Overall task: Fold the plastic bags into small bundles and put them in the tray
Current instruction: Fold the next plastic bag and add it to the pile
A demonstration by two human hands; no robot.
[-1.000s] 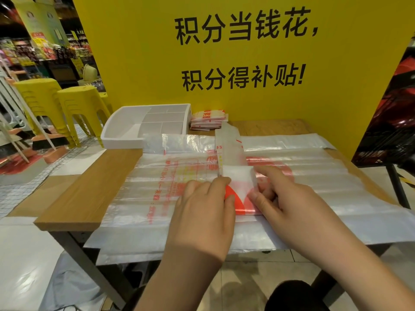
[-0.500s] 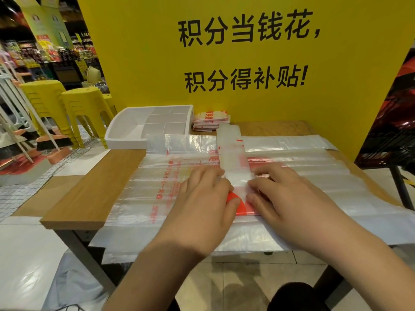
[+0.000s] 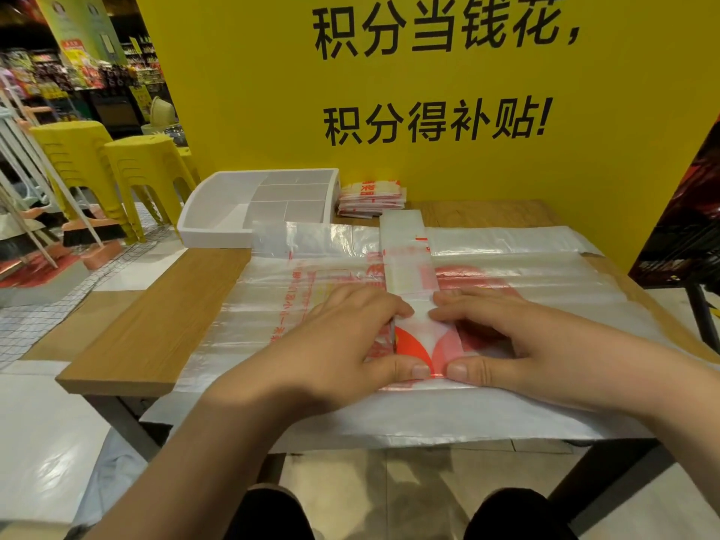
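1. Both hands have shifted since a second ago. The left hand point(image 3: 343, 344) then lay over the fold with its fingers on top, and the right hand point(image 3: 522, 344) pointed one finger at it. Now they flank the fold evenly, one on each side.
2. Between them is the folded bag point(image 3: 405, 263), a narrow strip running from the far edge of the tabletop point(image 3: 156, 313) towards the near edge. Its near end is turned over into a small white and red flap.
3. Left hand: fingers bent, not spread. The thumb presses the flap's near edge and the forefinger tip sits on its far edge, so the flap is pinched between the two.
4. Right hand: the same, mirrored. The two thumbs point(image 3: 419, 370) nearly touch, and so do the forefinger tips point(image 3: 401, 310).
5. Under the strip, a pile of flat bags point(image 3: 545, 278) covers most of the tabletop and hangs over the near edge.
6. A white tray point(image 3: 218, 231) with dividers stands at the far left corner, its near side touching the pile.
7. Just right of the tray, at the far edge, a stack of finished bundles point(image 3: 370, 196) lies on the wood, outside the tray.
8. A yellow board point(image 3: 428, 181) with black lettering rises behind the far edge, and yellow stools point(image 3: 132, 169) stand on the floor to the left.
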